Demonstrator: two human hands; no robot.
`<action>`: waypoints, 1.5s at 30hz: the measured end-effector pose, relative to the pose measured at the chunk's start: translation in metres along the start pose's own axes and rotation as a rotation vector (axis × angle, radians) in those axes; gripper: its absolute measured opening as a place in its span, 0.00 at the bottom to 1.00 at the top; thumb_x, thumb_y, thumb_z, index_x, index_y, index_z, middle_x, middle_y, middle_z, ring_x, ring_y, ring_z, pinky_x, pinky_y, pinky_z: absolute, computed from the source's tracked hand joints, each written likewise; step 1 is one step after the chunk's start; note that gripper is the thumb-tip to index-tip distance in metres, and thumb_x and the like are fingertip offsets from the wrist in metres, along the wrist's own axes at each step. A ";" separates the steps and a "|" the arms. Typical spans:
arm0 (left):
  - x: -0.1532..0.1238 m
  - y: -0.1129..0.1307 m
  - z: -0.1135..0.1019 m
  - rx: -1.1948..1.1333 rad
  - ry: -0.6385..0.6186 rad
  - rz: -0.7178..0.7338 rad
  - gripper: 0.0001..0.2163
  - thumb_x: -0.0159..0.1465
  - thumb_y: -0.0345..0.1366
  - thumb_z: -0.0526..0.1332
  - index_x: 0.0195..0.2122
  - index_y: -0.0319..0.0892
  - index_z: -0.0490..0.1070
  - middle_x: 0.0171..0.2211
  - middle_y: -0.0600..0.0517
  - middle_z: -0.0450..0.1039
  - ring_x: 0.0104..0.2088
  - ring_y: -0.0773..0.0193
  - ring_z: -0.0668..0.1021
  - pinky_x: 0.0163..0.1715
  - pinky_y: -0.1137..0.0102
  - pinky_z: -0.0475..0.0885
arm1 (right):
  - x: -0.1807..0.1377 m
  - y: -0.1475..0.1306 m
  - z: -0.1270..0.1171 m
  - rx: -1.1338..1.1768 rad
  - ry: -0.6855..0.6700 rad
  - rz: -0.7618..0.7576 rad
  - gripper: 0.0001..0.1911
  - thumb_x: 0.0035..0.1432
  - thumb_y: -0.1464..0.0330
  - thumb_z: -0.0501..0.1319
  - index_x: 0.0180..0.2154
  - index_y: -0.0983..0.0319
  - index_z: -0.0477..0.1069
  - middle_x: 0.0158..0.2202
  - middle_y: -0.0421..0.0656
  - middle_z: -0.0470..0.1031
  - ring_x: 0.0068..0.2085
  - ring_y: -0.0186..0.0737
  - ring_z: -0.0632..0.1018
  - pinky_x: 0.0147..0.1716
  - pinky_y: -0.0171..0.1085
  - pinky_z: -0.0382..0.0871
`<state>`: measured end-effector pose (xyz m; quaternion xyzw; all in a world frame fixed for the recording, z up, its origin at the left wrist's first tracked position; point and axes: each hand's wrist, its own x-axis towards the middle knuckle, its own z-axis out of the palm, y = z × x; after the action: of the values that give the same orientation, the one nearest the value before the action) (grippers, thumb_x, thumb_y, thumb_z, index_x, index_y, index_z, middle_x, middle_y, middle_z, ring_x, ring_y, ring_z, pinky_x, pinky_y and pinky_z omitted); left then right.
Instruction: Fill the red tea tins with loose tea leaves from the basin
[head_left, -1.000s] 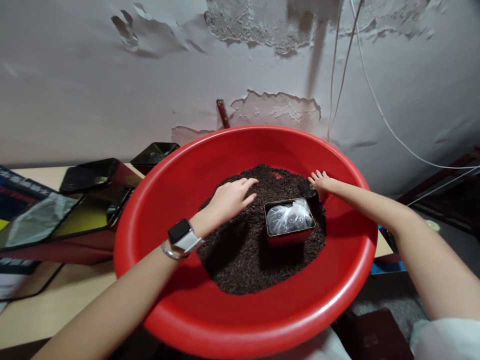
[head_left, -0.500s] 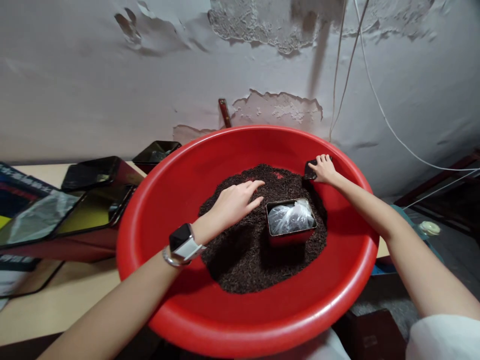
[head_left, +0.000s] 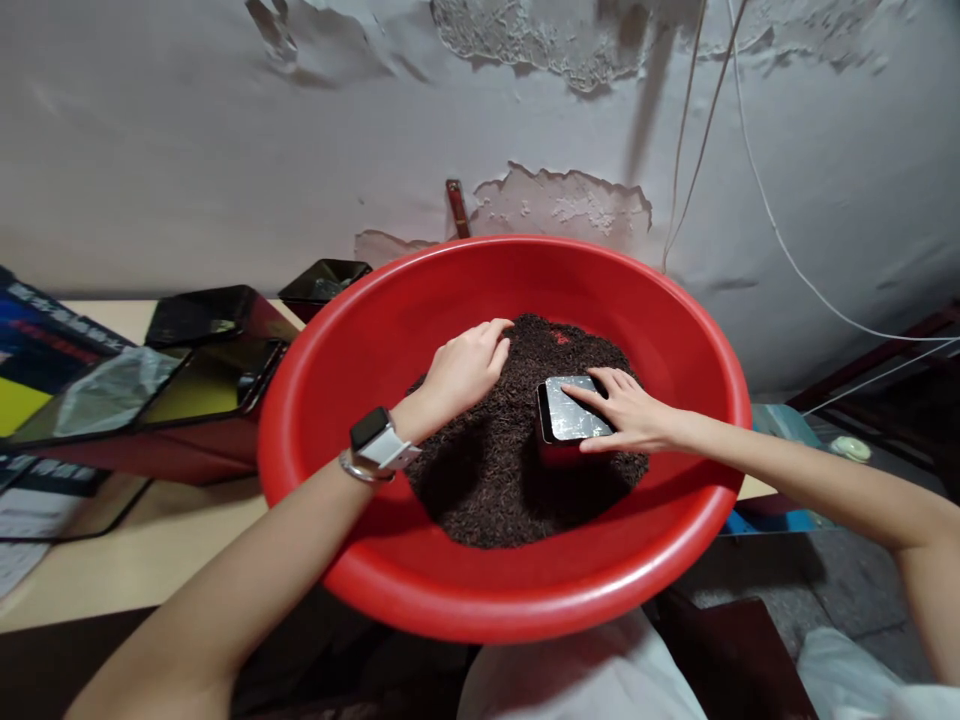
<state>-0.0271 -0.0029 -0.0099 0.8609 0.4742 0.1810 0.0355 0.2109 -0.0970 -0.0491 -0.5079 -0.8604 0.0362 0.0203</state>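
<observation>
A wide red plastic basin (head_left: 322, 590) holds a heap of dark loose bits that look like dry tea leaves (head_left: 487, 500). A small dark red tin (head_left: 559, 455) stands on the heap, right of the middle. My right hand (head_left: 626, 412) has hold of a silvery rectangular lid (head_left: 574, 425) on top of that tin, thumb at the near edge and fingers across the far side. The lid covers the tin's mouth; whether it is pressed home I cannot tell. My left hand (head_left: 465, 370) hovers above the leaves, empty, with thumb and fingers loosely apart.
On a pale table (head_left: 172, 550) to the left lie several open dark red tins (head_left: 202, 420), one with a clear plastic bag (head_left: 116, 388). A peeling wall (head_left: 390, 130) rises behind the basin. White cords (head_left: 772, 230) hang at the right.
My right hand has brought the lid from the basin's right side onto the tin, hiding the plastic bag inside. My left hand's fingers have drawn in slightly. The view has shifted a little.
</observation>
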 end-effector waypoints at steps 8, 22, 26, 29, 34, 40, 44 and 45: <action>-0.002 0.005 0.000 -0.040 0.029 0.024 0.17 0.70 0.37 0.46 0.56 0.40 0.65 0.52 0.44 0.73 0.51 0.53 0.75 0.47 0.60 0.71 | 0.028 -0.019 -0.002 0.020 0.012 -0.030 0.38 0.63 0.47 0.47 0.64 0.64 0.54 0.68 0.57 0.49 0.68 0.58 0.51 0.63 0.60 0.47; 0.010 0.035 -0.001 -0.263 0.261 0.175 0.21 0.70 0.39 0.43 0.59 0.33 0.61 0.59 0.40 0.65 0.60 0.57 0.66 0.62 0.60 0.58 | 0.048 0.017 -0.083 0.252 0.571 0.078 0.30 0.68 0.52 0.36 0.62 0.59 0.56 0.67 0.47 0.53 0.68 0.46 0.51 0.65 0.56 0.44; 0.004 0.054 0.044 -0.123 -0.088 0.298 0.27 0.69 0.41 0.43 0.63 0.26 0.54 0.64 0.34 0.55 0.66 0.52 0.56 0.65 0.55 0.48 | 0.048 0.026 -0.049 0.268 0.471 0.200 0.29 0.69 0.56 0.36 0.60 0.62 0.60 0.64 0.51 0.59 0.66 0.48 0.57 0.63 0.55 0.50; -0.002 0.057 0.070 -0.053 -0.281 0.330 0.28 0.69 0.43 0.43 0.62 0.24 0.55 0.65 0.33 0.55 0.66 0.50 0.56 0.66 0.52 0.43 | 0.046 0.019 -0.002 0.273 0.121 0.224 0.27 0.69 0.61 0.38 0.53 0.68 0.68 0.57 0.56 0.68 0.60 0.48 0.66 0.61 0.50 0.56; -0.009 0.053 0.070 -0.236 -0.176 0.233 0.25 0.67 0.44 0.48 0.60 0.31 0.58 0.61 0.36 0.62 0.63 0.53 0.63 0.65 0.53 0.49 | 0.039 0.015 0.011 0.242 0.162 0.239 0.25 0.69 0.59 0.41 0.50 0.68 0.68 0.53 0.55 0.69 0.57 0.47 0.68 0.59 0.48 0.59; -0.038 0.031 0.071 -0.596 -0.326 0.023 0.54 0.49 0.53 0.68 0.67 0.33 0.37 0.68 0.31 0.39 0.67 0.47 0.51 0.65 0.55 0.51 | 0.009 0.040 -0.005 0.335 -0.172 0.059 0.56 0.45 0.42 0.64 0.67 0.59 0.44 0.69 0.54 0.33 0.69 0.60 0.40 0.63 0.58 0.47; -0.051 0.020 0.082 -0.765 -0.386 0.075 0.64 0.46 0.43 0.71 0.67 0.37 0.17 0.68 0.32 0.39 0.68 0.50 0.52 0.65 0.55 0.49 | -0.003 0.051 0.003 0.380 -0.135 -0.071 0.68 0.34 0.48 0.71 0.67 0.65 0.36 0.65 0.60 0.41 0.67 0.61 0.48 0.62 0.57 0.50; -0.051 0.020 0.084 -0.798 -0.367 0.068 0.64 0.47 0.41 0.71 0.66 0.38 0.14 0.68 0.33 0.44 0.67 0.51 0.55 0.64 0.55 0.51 | -0.003 0.052 0.005 0.403 -0.089 -0.087 0.66 0.36 0.50 0.71 0.66 0.66 0.39 0.63 0.60 0.46 0.65 0.59 0.53 0.62 0.56 0.52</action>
<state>-0.0071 -0.0465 -0.0977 0.8129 0.3242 0.1949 0.4429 0.2571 -0.0752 -0.0584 -0.4539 -0.8569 0.2290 0.0850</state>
